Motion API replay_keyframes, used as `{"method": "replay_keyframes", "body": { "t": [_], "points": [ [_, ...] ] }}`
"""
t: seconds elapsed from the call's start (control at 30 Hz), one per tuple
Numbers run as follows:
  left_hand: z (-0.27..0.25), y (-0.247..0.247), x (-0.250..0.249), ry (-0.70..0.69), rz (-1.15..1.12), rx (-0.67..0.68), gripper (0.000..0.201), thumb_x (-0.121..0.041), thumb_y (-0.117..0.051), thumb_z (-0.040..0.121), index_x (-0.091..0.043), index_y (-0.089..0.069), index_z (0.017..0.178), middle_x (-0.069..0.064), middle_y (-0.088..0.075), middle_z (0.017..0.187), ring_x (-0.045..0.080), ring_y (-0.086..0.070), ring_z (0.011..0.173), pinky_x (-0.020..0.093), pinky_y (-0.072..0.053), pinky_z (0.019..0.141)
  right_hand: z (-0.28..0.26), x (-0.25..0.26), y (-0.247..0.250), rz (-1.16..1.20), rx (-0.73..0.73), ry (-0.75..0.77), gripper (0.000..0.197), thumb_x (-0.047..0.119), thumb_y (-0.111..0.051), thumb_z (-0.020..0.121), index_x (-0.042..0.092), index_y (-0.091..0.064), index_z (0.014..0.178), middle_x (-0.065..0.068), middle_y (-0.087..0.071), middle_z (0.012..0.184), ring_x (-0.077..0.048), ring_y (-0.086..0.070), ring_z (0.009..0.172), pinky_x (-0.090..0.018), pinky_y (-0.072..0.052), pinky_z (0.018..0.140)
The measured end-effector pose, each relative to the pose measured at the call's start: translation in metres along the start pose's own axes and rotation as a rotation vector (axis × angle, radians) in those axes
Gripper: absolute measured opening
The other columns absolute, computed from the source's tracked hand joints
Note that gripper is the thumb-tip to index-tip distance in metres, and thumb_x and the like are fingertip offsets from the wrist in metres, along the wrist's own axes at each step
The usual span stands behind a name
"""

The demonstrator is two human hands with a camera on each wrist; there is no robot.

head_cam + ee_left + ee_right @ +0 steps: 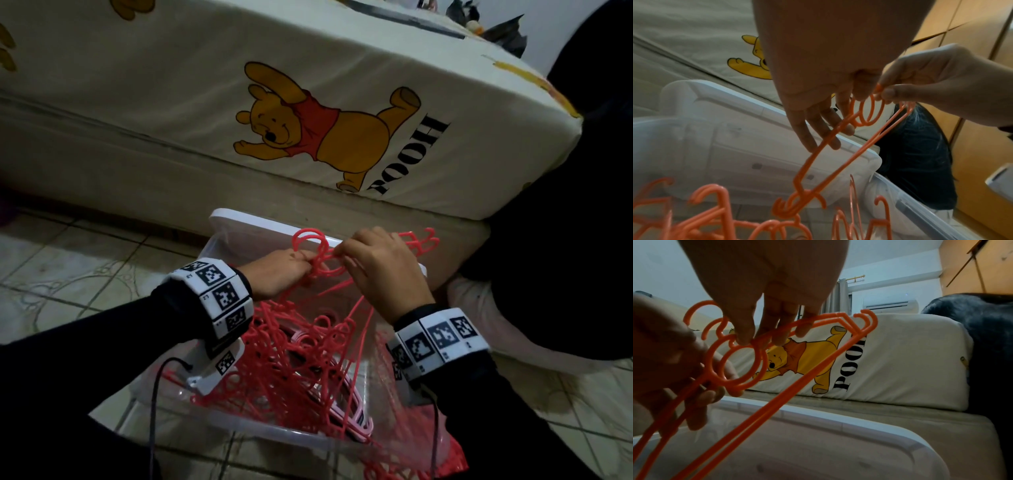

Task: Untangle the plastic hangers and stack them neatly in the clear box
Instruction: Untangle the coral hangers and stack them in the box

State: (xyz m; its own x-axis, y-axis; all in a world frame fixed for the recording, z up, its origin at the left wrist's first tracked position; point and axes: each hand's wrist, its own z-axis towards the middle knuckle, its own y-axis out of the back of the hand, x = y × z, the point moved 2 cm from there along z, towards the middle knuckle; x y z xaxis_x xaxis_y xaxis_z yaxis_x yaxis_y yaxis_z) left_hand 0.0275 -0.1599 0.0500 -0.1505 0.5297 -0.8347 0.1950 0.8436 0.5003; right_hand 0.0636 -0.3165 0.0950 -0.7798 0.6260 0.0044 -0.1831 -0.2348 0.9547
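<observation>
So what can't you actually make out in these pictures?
- How many hangers lie in the pile: head view, too tangled to count.
- The bottom of the clear box: head view, covered by the pile and both arms.
- The left hand's fingertips: head view, hidden behind the held hangers.
- The dark shape right of the bed: cut off by the frame edge in every view.
- The right hand's palm: faces away from the head camera.
</observation>
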Motion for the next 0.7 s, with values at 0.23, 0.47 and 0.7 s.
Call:
{"method": "replay_keyframes", "body": {
  "t": [0.23, 0.47, 0.7],
  "points": [
    [0.001, -0.003, 0.005, -0.08, 0.121, 0.001, 0.024, -0.024, -0.043, 0.1, -0.014, -0.058, 0.116, 0.007, -0.067, 0.107, 0.019, -0.063, 0.099, 0.033, -0.046, 0.093, 0.002, 0.005, -0.001, -0.012, -0.105, 0.019, 0.013, 0.021, -0.065, 0.086, 0.014, -0.072, 0.094, -0.006, -0.066, 0.089, -0.027, -0.057, 0.084, -0.036, -0.034, 0.073],
    [0.007, 0.007, 0.018, 0.011, 0.1, -0.188, 0.022, -0.027, -0.041, 0.1, -0.012, -0.058, 0.099, 0.008, -0.067, 0.092, 0.024, -0.064, 0.086, 0.032, -0.047, 0.08, -0.002, 0.003, -0.013, 0.044, -0.125, -0.009, 0.01, 0.025, -0.06, 0.085, 0.016, -0.062, 0.085, -0.004, -0.064, 0.085, -0.026, -0.059, 0.082, -0.036, -0.041, 0.07],
    [0.006, 0.008, 0.017, 0.085, -0.183, -0.236, 0.017, -0.022, -0.034, 0.103, -0.01, -0.046, 0.101, 0.002, -0.053, 0.077, 0.026, -0.059, 0.076, 0.024, -0.039, 0.057, -0.019, 0.011, -0.089, 0.155, 0.531, -0.199, 0.025, 0.023, -0.05, 0.088, 0.025, -0.06, 0.111, -0.002, -0.064, 0.115, -0.025, -0.059, 0.107, -0.035, -0.049, 0.084]
  ]
}}
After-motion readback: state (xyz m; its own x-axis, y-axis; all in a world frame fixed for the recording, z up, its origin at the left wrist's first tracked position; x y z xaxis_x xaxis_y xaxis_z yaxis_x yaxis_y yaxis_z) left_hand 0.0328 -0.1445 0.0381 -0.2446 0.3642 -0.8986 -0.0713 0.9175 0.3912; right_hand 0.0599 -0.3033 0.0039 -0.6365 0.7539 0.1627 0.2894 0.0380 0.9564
